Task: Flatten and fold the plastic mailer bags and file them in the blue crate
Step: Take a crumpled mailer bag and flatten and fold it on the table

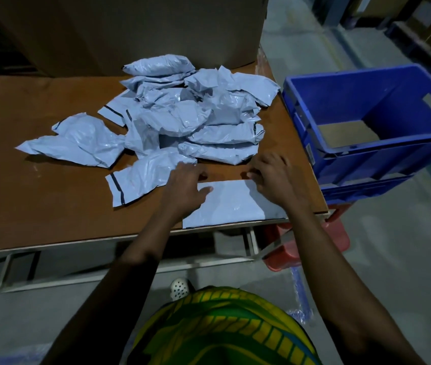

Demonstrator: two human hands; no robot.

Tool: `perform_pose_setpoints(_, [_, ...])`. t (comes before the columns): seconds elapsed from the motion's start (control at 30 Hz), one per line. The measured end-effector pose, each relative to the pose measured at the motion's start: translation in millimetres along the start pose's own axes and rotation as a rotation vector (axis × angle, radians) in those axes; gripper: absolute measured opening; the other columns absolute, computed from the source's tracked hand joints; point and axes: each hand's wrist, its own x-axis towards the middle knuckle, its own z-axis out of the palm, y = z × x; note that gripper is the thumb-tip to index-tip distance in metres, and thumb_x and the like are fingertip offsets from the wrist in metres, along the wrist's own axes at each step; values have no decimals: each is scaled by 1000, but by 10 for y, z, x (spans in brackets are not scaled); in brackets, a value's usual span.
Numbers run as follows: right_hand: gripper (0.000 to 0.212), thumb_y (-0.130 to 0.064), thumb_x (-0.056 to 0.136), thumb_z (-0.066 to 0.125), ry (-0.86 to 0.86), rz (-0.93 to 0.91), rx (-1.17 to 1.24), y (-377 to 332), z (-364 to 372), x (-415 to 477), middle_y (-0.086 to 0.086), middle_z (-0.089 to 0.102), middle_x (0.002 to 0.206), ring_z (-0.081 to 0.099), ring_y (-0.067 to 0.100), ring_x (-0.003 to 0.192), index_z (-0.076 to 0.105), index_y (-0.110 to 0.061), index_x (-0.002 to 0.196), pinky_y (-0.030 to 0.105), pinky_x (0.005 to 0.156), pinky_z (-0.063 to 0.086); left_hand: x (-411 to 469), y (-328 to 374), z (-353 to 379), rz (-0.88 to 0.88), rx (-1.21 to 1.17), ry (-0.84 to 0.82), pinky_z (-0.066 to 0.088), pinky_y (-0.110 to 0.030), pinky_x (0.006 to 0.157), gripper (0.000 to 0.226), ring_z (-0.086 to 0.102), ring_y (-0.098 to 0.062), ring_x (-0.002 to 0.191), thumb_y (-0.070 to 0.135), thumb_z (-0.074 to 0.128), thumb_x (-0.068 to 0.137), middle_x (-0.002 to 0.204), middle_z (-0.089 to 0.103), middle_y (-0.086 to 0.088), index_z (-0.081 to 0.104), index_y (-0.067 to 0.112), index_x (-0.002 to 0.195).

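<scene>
Head view, lower centre: one flattened mailer (232,206) lies at the near edge of the table (51,185). My left hand (188,187) presses its far left corner, thumb spread flat. My right hand (272,177) curls over the far right corner; I cannot tell whether it pinches. The crumpled mailers (182,114) are heaped above, and the blue crate (353,164) is at the right.

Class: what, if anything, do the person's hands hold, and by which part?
Flattened pale blue plastic mailer bag, at its far corners: left hand one, right hand the other. Pinching or pressing cannot be told.
</scene>
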Motion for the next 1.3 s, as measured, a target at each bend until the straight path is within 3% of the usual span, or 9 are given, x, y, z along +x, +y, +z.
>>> perform_pose_setpoints(0.1, [15,-12,88,71,164,-24,10,-268,97,-211,4,67,109,59,28,105,73,-17,103,41,93,38,-187,139,196,153,105,271,41,-43,94,21,57,-38,110,15,62,97,115,66,-14,68,8,116])
perform_pose_setpoints(0.17, [24,-26,99,62,176,-62,62,-479,184,-384,5,68,122,59,27,117,71,-16,119,42,102,41,-354,233,348,162,44,210,34,-45,114,40,47,-38,138,26,49,105,143,57,-15,58,6,139])
perform_pose_setpoints(0.23, [42,-43,108,45,115,-18,44,-598,319,-554,2,59,146,49,25,140,63,-21,139,46,117,34,-512,251,506,115,76,98,14,-42,127,56,18,-28,157,39,35,110,166,32,-8,37,10,158])
perform_pose_setpoints(0.3, [50,-51,110,35,104,19,-30,-602,435,-661,0,48,159,36,24,152,55,-27,150,49,124,26,-589,202,591,103,161,56,8,-47,129,62,4,-27,160,45,26,111,172,17,-5,24,12,163])
perform_pose_setpoints(0.43, [49,-53,109,41,134,21,-73,-560,462,-693,-2,44,161,29,25,156,51,-32,152,51,125,25,-614,100,611,107,247,27,8,-53,128,64,-2,-30,160,49,27,111,173,10,-3,19,17,165])
perform_pose_setpoints(0.87, [62,-67,105,32,5,116,-106,-387,332,-703,-6,35,166,20,27,158,42,-35,157,52,127,16,-627,-100,527,12,232,94,10,-51,128,73,3,-25,160,68,30,104,173,14,-2,27,25,163])
perform_pose_setpoints(1.03, [64,-68,106,17,-35,229,-66,58,53,-739,-8,14,173,3,21,161,25,-40,162,55,127,2,-681,-290,365,40,121,127,19,-53,126,65,15,-22,159,54,30,109,170,25,-4,33,16,161])
perform_pose_setpoints(1.13, [67,-70,103,30,-1,49,-27,122,-29,-876,-4,25,170,14,19,159,37,-34,159,53,127,11,-821,-160,351,182,17,209,31,-52,121,56,31,-25,154,44,48,107,160,44,-8,47,10,152])
perform_pose_setpoints(1.3, [76,-71,89,65,56,-175,53,114,126,-1140,-1,47,158,34,24,153,55,-26,149,54,119,31,-930,47,513,326,193,132,27,-51,122,68,31,-26,154,55,59,99,162,41,-7,49,12,151])
